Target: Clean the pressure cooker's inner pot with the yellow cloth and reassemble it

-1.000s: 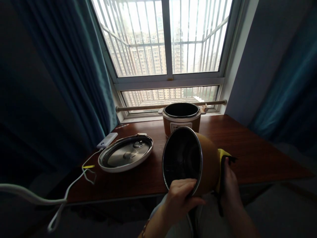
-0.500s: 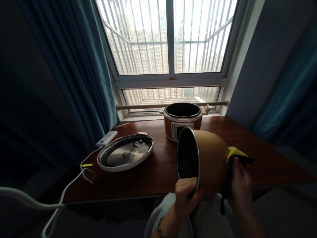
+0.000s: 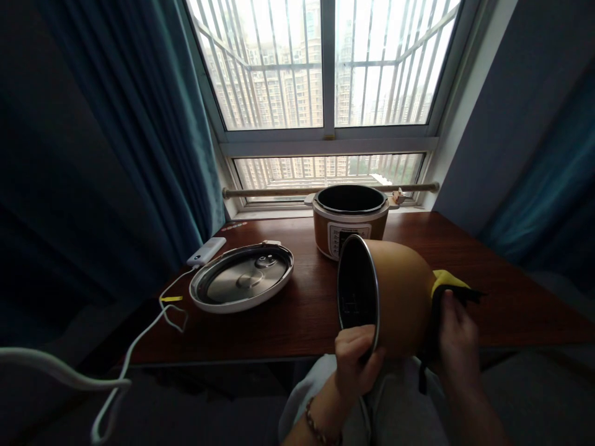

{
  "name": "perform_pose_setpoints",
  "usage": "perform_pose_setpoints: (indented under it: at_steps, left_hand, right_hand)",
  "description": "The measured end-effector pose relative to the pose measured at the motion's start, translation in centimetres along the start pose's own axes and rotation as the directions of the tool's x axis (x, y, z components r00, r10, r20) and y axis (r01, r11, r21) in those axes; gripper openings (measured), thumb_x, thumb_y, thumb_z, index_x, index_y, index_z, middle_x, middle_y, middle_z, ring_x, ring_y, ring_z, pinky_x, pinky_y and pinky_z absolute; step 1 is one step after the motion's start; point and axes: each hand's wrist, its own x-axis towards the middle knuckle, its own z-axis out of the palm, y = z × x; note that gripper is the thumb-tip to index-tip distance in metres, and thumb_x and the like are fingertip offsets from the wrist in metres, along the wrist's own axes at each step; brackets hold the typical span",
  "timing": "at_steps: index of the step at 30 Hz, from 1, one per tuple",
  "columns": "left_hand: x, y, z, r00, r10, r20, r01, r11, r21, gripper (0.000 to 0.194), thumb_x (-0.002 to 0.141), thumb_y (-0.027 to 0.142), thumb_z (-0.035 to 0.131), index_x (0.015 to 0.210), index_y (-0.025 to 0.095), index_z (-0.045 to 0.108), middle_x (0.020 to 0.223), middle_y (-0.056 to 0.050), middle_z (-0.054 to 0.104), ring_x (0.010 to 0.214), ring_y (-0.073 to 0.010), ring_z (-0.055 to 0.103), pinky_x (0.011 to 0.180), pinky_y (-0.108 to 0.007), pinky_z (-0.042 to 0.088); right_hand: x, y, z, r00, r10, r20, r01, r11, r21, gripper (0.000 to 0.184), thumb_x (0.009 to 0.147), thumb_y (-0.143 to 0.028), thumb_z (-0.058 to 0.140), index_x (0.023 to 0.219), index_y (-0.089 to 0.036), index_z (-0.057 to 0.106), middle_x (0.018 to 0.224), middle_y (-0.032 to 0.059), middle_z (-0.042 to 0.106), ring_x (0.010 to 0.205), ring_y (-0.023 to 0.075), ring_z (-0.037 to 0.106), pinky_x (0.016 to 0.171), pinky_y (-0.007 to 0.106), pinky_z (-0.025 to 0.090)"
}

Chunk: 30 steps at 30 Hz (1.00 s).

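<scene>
A gold-coloured inner pot (image 3: 400, 297) lies tipped on its side over my lap, its dark mouth facing left. My left hand (image 3: 357, 364) is closed on the pot's lower rim. My right hand (image 3: 458, 337) presses a yellow and black cloth (image 3: 445, 286) against the pot's base, fingers closed on the cloth. Behind the pot, the cooker body (image 3: 351, 218) stands open on the wooden table (image 3: 297, 316) near the window.
The cooker's lid (image 3: 242, 283) lies upside down on the table's left part. A white power bank (image 3: 206, 251) sits at the far left corner, its white cable (image 3: 139, 347) hanging off the front edge. Teal curtains hang on both sides.
The pot has turned so its mouth faces more to the left, and it has shifted right. Both hands moved right with it. My view has shifted a little.
</scene>
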Motion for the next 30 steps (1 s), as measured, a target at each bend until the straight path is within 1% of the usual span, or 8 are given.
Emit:
perform_pose_setpoints:
  at_steps: [4,7,13,17,20,23,26,30]
  left_hand:
    - [-0.1,-0.24,-0.02,1.0,0.011,-0.01,-0.011,1.0,0.008,0.026,0.083,0.025,0.04,0.058,0.019,0.036,0.052,0.003,0.032,0.048,-0.0087,0.036,0.047,-0.023,0.028]
    - [-0.03,-0.27,-0.1,0.999,0.04,-0.012,-0.04,0.999,-0.007,0.024,0.083,0.022,0.04,0.059,0.019,0.036,0.054,0.002,0.032,0.048,-0.0089,0.036,0.047,-0.023,0.028]
    - [0.0,-0.23,-0.2,0.999,0.043,-0.006,-0.043,0.999,0.013,0.021,0.082,0.023,0.039,0.062,0.018,0.041,0.054,0.001,0.037,0.051,-0.0105,0.039,0.049,-0.024,0.03]
    - [-0.23,-0.59,-0.16,0.999,0.038,-0.01,-0.038,0.999,0.011,0.022,0.082,0.024,0.038,0.061,0.018,0.041,0.055,0.0,0.038,0.051,-0.0107,0.041,0.049,-0.024,0.03]
    - [-0.39,-0.77,-0.08,0.999,0.037,-0.019,-0.037,0.999,0.02,0.024,0.083,0.026,0.038,0.06,0.019,0.04,0.054,0.0,0.038,0.05,-0.0108,0.041,0.048,-0.024,0.031]
    - [-0.42,-0.75,0.02,0.999,0.037,-0.032,-0.036,0.999,0.033,0.024,0.083,0.025,0.038,0.06,0.018,0.04,0.054,0.001,0.037,0.05,-0.0103,0.04,0.048,-0.024,0.03]
    - [-0.32,-0.7,0.04,0.998,0.051,-0.037,-0.05,0.998,0.029,0.023,0.083,0.023,0.039,0.06,0.018,0.039,0.054,0.001,0.037,0.05,-0.0099,0.04,0.048,-0.024,0.029]
    - [-0.29,-0.76,-0.16,0.998,0.054,-0.028,-0.052,0.997,0.05,0.024,0.083,0.025,0.039,0.06,0.018,0.038,0.054,0.001,0.036,0.05,-0.01,0.039,0.047,-0.024,0.028]
  right_hand:
    - [0.05,0.03,0.2,1.0,0.001,-0.006,-0.001,1.0,0.014,0.074,0.069,-0.071,0.045,0.106,-0.009,0.061,0.085,0.0099,0.064,0.086,0.0258,0.056,0.072,0.032,0.039]
    - [0.01,-0.09,0.34,1.0,-0.003,-0.013,0.003,1.0,0.013,0.073,0.068,-0.071,0.046,0.103,-0.009,0.061,0.087,0.0104,0.064,0.088,0.0263,0.056,0.073,0.031,0.039]
    - [-0.22,-0.63,0.48,0.998,-0.06,0.008,0.06,0.998,-0.022,0.07,0.069,-0.07,0.046,0.099,-0.009,0.063,0.087,0.0102,0.065,0.09,0.0263,0.056,0.074,0.03,0.039]
    - [-0.38,-0.77,0.55,0.998,-0.059,0.019,0.059,0.998,0.005,0.069,0.069,-0.069,0.046,0.099,-0.009,0.063,0.088,0.0099,0.066,0.089,0.0257,0.056,0.074,0.03,0.039]
    - [-0.42,-0.76,0.57,0.996,-0.081,0.024,0.081,0.997,-0.007,0.068,0.07,-0.069,0.046,0.096,-0.008,0.063,0.087,0.0106,0.066,0.089,0.0262,0.056,0.074,0.03,0.039]
    - [-0.29,-0.63,0.62,0.995,-0.102,0.023,0.102,0.995,-0.004,0.067,0.07,-0.068,0.046,0.095,-0.008,0.064,0.089,0.0111,0.066,0.091,0.0267,0.056,0.076,0.03,0.039]
    - [-0.17,-0.58,0.66,0.995,-0.096,0.013,0.096,0.995,0.01,0.067,0.07,-0.068,0.047,0.096,-0.008,0.063,0.089,0.0111,0.066,0.09,0.0263,0.056,0.076,0.03,0.039]
    - [-0.42,-0.79,0.69,0.996,-0.092,0.019,0.093,0.995,-0.023,0.066,0.07,-0.068,0.045,0.093,-0.009,0.063,0.086,0.0102,0.066,0.087,0.0255,0.056,0.073,0.029,0.039]
